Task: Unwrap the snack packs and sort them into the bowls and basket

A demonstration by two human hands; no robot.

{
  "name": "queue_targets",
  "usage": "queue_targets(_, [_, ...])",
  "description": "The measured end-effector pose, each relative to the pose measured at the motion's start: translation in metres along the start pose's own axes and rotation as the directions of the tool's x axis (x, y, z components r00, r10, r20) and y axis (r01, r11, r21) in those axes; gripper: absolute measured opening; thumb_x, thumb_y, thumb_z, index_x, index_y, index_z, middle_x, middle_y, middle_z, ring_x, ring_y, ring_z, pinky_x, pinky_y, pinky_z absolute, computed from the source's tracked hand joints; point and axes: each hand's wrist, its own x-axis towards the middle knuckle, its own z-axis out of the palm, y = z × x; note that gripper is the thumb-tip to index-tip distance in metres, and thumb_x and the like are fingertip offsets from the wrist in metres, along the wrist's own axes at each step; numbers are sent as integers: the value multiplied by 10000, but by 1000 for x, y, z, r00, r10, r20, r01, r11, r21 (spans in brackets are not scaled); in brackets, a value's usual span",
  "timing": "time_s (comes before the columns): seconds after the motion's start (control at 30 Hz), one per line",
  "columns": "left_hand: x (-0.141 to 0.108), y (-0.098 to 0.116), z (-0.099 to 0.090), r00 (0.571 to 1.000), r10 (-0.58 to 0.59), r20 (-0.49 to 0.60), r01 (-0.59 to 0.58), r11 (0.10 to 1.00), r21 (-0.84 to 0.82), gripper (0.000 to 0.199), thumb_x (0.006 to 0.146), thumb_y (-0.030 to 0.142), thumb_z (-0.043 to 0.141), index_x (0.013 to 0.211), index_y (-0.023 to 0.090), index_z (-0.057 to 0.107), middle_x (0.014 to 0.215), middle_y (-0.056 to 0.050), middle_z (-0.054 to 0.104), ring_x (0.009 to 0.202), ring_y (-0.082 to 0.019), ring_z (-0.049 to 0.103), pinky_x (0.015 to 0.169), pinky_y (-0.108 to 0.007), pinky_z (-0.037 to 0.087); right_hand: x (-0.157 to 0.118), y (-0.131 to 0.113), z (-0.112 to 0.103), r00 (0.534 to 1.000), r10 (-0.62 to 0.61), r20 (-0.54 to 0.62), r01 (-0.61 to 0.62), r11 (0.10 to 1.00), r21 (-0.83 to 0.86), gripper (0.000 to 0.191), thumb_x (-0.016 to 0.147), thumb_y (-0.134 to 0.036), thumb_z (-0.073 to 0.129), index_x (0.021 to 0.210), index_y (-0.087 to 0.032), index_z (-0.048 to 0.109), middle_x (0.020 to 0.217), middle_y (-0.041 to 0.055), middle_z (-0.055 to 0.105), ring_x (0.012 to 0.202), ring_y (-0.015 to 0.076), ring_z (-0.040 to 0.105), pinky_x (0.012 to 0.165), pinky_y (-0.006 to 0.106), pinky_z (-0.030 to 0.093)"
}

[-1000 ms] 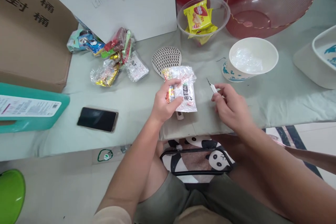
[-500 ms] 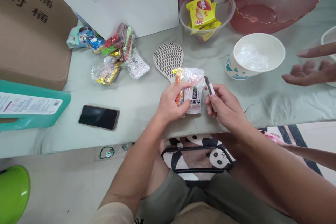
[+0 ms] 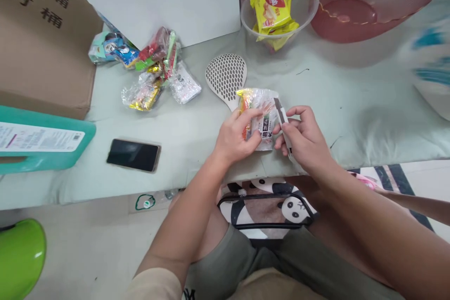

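Note:
My left hand (image 3: pixel 236 137) grips the left side of a clear plastic snack packet (image 3: pixel 263 103) with orange and white parts and dark lettering, over the table's front part. My right hand (image 3: pixel 305 137) is closed around a white utility knife (image 3: pixel 284 122). Its blade is out, pointing up and away from me along the packet's right edge; whether it touches the plastic I cannot tell. Just behind the packet lies a beige perforated skimmer (image 3: pixel 227 77), its handle partly hidden by the packet and my left hand.
Several wrapped snacks (image 3: pixel 158 68) lie at the back left, near a cardboard box (image 3: pixel 42 56). A black phone (image 3: pixel 133 154) rests at front left beside a teal container (image 3: pixel 70 154). Yellow packets sit in a clear bowl (image 3: pixel 253 28); a red basin (image 3: pixel 346 28) stands behind. A blurred paper cup (image 3: pixel 431 72) is at right.
The paper cup has gone from beside the clear bowl to the far right edge, and another person's hand there is out of view. My right hand with the knife has shifted slightly.

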Motion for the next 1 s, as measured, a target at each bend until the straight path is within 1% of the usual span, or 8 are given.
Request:
queue_targets(0.1, [-1, 2, 0, 1000, -12, 24, 11, 998, 58, 372, 830, 271, 559, 1170, 204, 695, 946, -60, 665, 774, -185, 626, 725, -312, 536, -1, -3, 3, 999, 51, 17, -52, 998, 45, 337, 823, -249, 585, 1087, -276, 378, 855, -51, 632, 481, 89, 598, 375, 196, 439])
queue_targets(0.3, [-1, 8, 3, 998, -58, -15, 59, 996, 69, 364, 805, 208, 552, 1125, 225, 726, 916, -46, 690, 752, -180, 624, 709, -299, 527, -4, -9, 7, 991, 127, 44, -132, 979, 158, 353, 823, -259, 597, 1166, -253, 512, 860, -38, 613, 488, 81, 603, 391, 201, 467])
queue_targets(0.5, [1, 9, 5, 992, -107, -68, 109, 994, 27, 342, 826, 202, 547, 1116, 218, 727, 960, -47, 716, 778, -177, 643, 743, -305, 533, -7, -11, 7, 979, 182, 96, -204, 921, 332, 558, 745, -134, 519, 1272, -279, 628, 993, -9, 699, 569, 91, 665, 523, 237, 572])
queue_targets(0.63, [2, 4, 5, 988, -106, -113, 110, 993, 32, 325, 835, 202, 549, 1114, 204, 717, 981, -59, 730, 829, -189, 659, 780, -318, 542, -7, -9, 6, 981, 165, 104, -193, 900, 392, 453, 805, -158, 617, 1234, -304, 631, 1009, -32, 718, 633, 76, 687, 603, 219, 604])
queue_targets(0.77, [3, 1, 4, 982, -105, -159, 114, 992, 49, 316, 846, 201, 551, 1123, 214, 700, 955, -43, 722, 764, -178, 635, 760, -322, 544, -8, -8, 6, 977, 160, 143, -210, 852, 480, 426, 794, -194, 776, 1149, -301, 567, 970, -52, 740, 715, 92, 736, 668, 209, 633])
queue_targets(0.83, [4, 1, 3, 982, -83, -168, 92, 995, 44, 300, 856, 200, 547, 1119, 213, 691, 952, -44, 720, 788, -185, 643, 765, -326, 545, -8, -8, 6, 953, 217, 210, -296, 810, 507, 361, 807, -210, 803, 1096, -259, 592, 934, -31, 753, 709, 84, 736, 673, 188, 633])
queue_targets(0.93, [3, 0, 3, 984, -37, -175, 43, 999, 33, 295, 852, 189, 546, 1114, 221, 679, 983, -42, 725, 811, -184, 647, 782, -327, 546, -8, -9, 7, 887, 322, 331, -451, 757, 473, 143, 871, -245, 775, 948, -184, 672, 820, 6, 747, 680, 76, 723, 665, 163, 625])
queue_targets(1.0, [3, 0, 3, 981, -15, -192, 22, 999, 31, 297, 843, 183, 551, 1109, 223, 677, 989, -42, 722, 806, -181, 645, 780, -326, 546, -9, -8, 7, 838, 380, 392, -529, 740, 415, 131, 909, -282, 743, 890, -160, 700, 756, 19, 738, 652, 84, 717, 646, 170, 622])
